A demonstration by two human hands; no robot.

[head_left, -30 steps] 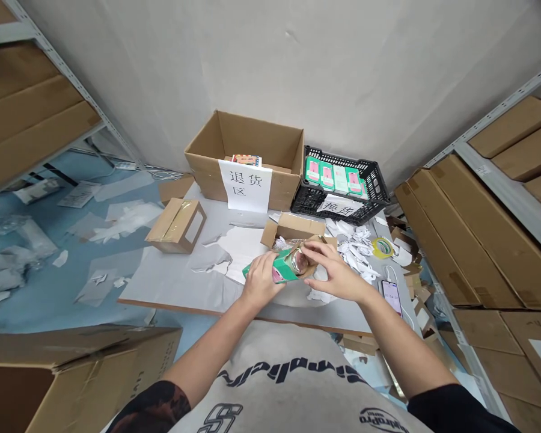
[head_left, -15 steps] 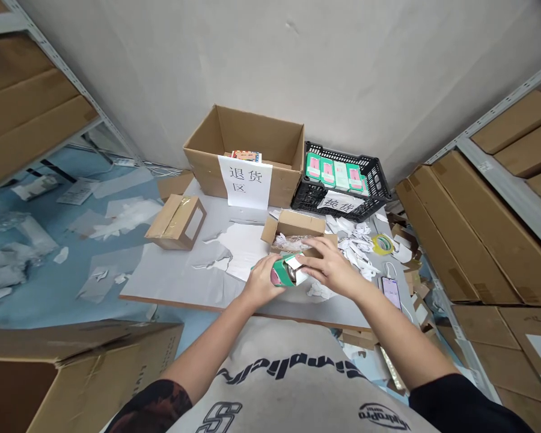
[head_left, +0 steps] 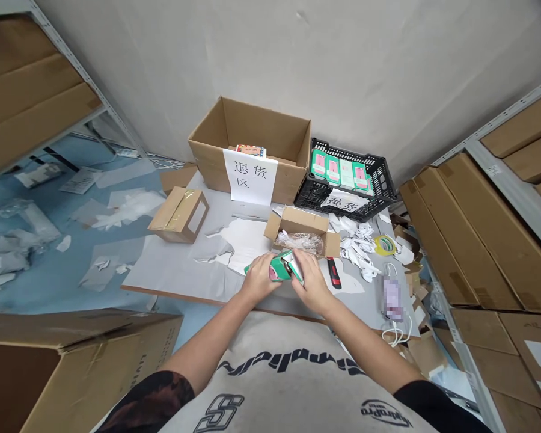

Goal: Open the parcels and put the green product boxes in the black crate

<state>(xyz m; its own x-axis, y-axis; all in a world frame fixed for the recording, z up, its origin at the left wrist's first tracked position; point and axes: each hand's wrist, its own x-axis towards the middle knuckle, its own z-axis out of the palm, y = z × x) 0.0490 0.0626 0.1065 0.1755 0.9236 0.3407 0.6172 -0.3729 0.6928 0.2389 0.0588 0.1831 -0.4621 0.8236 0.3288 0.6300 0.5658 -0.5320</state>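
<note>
Both my hands hold a small green carton (head_left: pixel 280 269) above the near edge of a grey board (head_left: pixel 171 270). My left hand (head_left: pixel 258 281) is wrapped round its left side. My right hand (head_left: pixel 310 284) grips its open right end, fingers on the white flap. Just behind it stands a small open cardboard box (head_left: pixel 303 231) with clear plastic wrap inside. A red and black cutter (head_left: pixel 334 272) lies on the board to the right of my right hand.
At the back stand a large open cardboard box (head_left: pixel 252 150) with a paper label and a black crate (head_left: pixel 347 186) holding green cartons. A taped box (head_left: pixel 178 214) sits left. Crumpled paper, a tape roll (head_left: pixel 383 245) and a phone (head_left: pixel 392 297) lie right. Shelves of cartons flank both sides.
The shiny item seen at the carton's mouth a second ago is now out of sight inside it. My right hand has come down onto the end flap. Both hands shifted slightly toward me.
</note>
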